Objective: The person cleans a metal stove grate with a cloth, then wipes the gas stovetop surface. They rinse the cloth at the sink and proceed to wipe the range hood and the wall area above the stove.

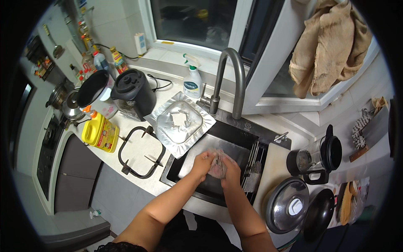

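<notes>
Over the dark sink [233,142] my two hands are close together. Between them is a thin, crumpled, pinkish-grey piece [217,164] that looks like cloth or mesh; its exact kind does not show. My left hand [202,164] pinches its left side with bent fingers. On its other side, my right hand [231,169] grips the edge, thumb inward. Beyond the left rim of the sink lies a silver foil stove liner [163,121] with a raised square middle and a torn-looking centre. The tall grey faucet [241,88] arches behind the basin.
A black burner grate [121,156] and yellow jug [100,135] are on the left counter, with a black pitcher [133,93] behind. A spray bottle [192,84] stands near the faucet. To the right are a cutting board [273,161], lidded pot [289,201] and blender jug [308,159].
</notes>
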A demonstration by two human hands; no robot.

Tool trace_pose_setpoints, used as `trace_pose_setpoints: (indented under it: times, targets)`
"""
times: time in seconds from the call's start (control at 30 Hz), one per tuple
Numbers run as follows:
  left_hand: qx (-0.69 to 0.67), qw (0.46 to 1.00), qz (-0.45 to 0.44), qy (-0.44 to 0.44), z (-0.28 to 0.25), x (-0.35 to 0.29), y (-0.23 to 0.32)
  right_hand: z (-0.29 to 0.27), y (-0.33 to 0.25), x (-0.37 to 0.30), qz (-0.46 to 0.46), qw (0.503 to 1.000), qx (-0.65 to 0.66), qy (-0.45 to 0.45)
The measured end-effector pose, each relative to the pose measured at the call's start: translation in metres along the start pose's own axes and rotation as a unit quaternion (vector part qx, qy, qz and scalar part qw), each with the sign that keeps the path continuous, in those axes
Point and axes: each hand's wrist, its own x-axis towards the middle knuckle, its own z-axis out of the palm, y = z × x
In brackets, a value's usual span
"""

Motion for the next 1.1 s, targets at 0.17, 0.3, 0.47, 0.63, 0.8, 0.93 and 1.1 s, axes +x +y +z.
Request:
trace_pose_setpoints:
  times: [0.17, 0.3, 0.47, 0.63, 0.8, 0.93, 1.1]
  targets:
    - [0.041, 0.998, -0.02, -0.033, 0.003, 0.038, 0.029, 0.012, -0.001, 0.03, -0.019, 0.997, 0.044, 0.067]
    - [0.101, 0.991, -0.037, -0.082, -0.005, 0.073, 0.043, 0.024, -0.008, 0.046, -0.016, 0.992, 0.066, 0.104]
    - [0.474, 0.854, 0.207, -0.053, -0.01, 0.121, 0.08, 0.039, -0.007, 0.062, -0.044, 0.992, 0.074, 0.09]
    - [0.705, 0.553, 0.444, 0.007, 0.002, 0.162, 0.146, 0.06, -0.014, 0.06, -0.063, 0.992, 0.083, 0.076]
    - [0.822, 0.394, 0.407, 0.051, 0.001, 0.178, 0.173, 0.068, -0.013, 0.062, -0.085, 0.992, 0.068, 0.065]
    - [0.871, 0.369, 0.323, 0.043, -0.001, 0.182, 0.185, 0.069, -0.011, 0.067, -0.098, 0.987, 0.082, 0.097]
    - [0.866, 0.385, 0.304, 0.101, -0.017, 0.189, 0.176, 0.07, -0.016, 0.064, -0.08, 0.989, 0.027, 0.122]
